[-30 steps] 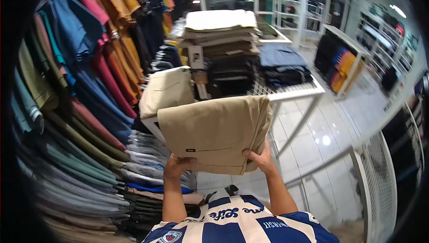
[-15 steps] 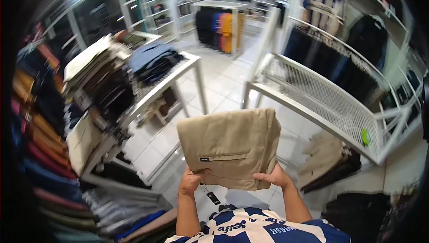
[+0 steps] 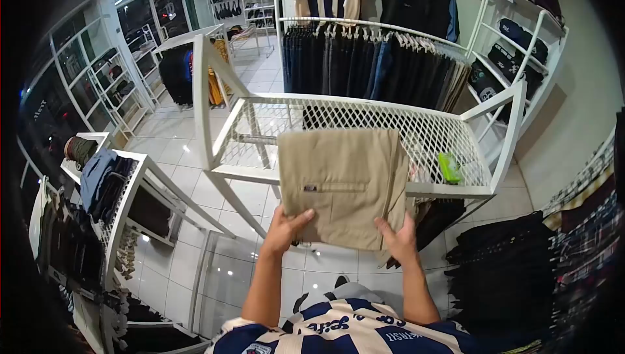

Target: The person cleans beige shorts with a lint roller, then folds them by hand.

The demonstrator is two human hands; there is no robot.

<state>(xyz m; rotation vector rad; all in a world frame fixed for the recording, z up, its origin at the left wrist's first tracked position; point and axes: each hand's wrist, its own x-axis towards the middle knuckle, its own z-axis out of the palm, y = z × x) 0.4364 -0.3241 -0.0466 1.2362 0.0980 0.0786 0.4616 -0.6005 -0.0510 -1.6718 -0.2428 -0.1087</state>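
Note:
Folded beige trousers (image 3: pixel 338 207) are held up in front of my body, with a back pocket and a small dark label facing me. My left hand (image 3: pixel 284 229) grips the lower left edge, thumb on top of the cloth. At the lower right edge my right hand (image 3: pixel 397 235) pinches the fabric the same way. The upper part of the trousers overlaps the view of a white mesh rack (image 3: pixel 443 134) beyond them; whether they touch it I cannot tell.
A bright green item (image 3: pixel 449 168) lies on the rack's right end. Dark trousers (image 3: pixel 364 61) hang behind it. At left, a white table (image 3: pixel 124 220) carries folded clothes (image 3: pixel 104 181). More dark garments (image 3: pixel 498 269) are at lower right, and white tiles (image 3: pixel 156 263) cover the floor.
The view has turned right, so the mesh rack now stands straight ahead and the clothes table is farther left. Both hands still hold the beige trousers, now in front of the rack.

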